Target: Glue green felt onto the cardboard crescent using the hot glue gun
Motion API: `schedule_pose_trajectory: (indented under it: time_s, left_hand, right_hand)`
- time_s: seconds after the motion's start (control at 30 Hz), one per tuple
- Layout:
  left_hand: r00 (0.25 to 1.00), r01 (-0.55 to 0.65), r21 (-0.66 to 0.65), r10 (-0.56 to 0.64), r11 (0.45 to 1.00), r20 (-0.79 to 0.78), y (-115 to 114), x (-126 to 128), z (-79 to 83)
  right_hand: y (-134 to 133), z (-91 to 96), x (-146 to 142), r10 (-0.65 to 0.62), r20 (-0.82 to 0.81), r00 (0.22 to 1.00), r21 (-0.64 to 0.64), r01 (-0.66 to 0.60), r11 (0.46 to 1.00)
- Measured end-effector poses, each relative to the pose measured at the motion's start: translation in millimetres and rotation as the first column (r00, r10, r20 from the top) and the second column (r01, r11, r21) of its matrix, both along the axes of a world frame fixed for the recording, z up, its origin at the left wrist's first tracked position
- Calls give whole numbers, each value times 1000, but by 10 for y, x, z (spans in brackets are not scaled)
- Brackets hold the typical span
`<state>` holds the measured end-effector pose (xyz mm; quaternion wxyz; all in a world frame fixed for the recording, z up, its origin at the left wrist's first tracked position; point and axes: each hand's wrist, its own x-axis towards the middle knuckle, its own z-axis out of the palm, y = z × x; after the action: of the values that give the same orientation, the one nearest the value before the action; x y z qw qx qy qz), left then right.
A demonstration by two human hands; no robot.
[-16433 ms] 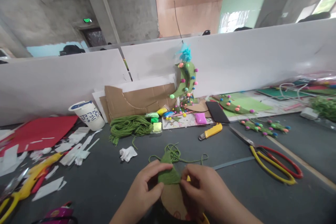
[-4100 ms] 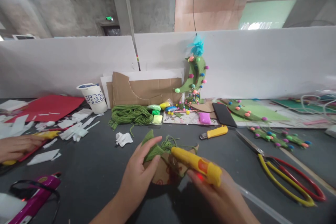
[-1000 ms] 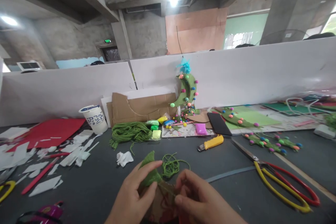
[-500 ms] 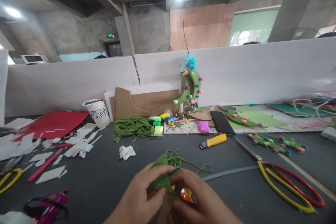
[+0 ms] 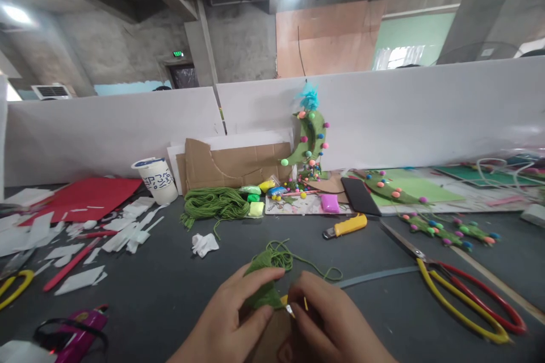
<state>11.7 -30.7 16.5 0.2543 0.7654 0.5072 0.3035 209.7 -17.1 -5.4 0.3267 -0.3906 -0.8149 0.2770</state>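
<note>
Low in the middle, my left hand (image 5: 236, 317) is closed on a piece of cardboard (image 5: 269, 340) wrapped at its upper end in green yarn (image 5: 264, 289). Its thumb and fingers pinch the yarn-covered part. My right hand (image 5: 326, 317) is closed beside it, gripping a small yellow item with a shiny metal tip (image 5: 290, 309). Most of that item is hidden by the fingers, so its kind cannot be made out. The tip is close to the lower edge of the wrapped yarn. Loose strands of green yarn (image 5: 283, 255) trail on the table beyond both hands.
A yellow utility knife (image 5: 349, 227) and large scissors (image 5: 460, 300) lie to the right. Green yarn (image 5: 217, 204), clay packets and a pom-pom-covered green figure (image 5: 317, 136) are behind. Paper scraps (image 5: 128, 232), a white cup (image 5: 157, 181) and a purple glue gun (image 5: 80, 334) are left.
My right hand has shifted slightly, its fingers bunching nearer the yarn's edge. A red glow seen earlier on the yellow item no longer shows. My left hand keeps its hold.
</note>
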Motion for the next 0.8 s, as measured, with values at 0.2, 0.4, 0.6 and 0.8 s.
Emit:
schedule_pose_trajectory:
  time_s: [0.2, 0.4, 0.6, 0.8]
  left_hand:
    - [1000, -11, 12, 11, 1000, -13, 5, -2, -25]
    - [1000, -1, 38, 1, 999, 15, 10, -10, -30]
    - [999, 7, 13, -7, 1000, 35, -18, -21, -52]
    - [988, -58, -34, 62, 998, 144, -35, 41, -19]
  right_hand:
    - [22, 7, -1, -25, 42, 999, -5, 26, 1000]
    - [8, 26, 33, -13, 18, 1000, -39, 13, 999]
    - [-12, 125, 64, -20, -27, 999, -103, 17, 995]
    - [23, 104, 67, -63, -28, 998, -220, 55, 974]
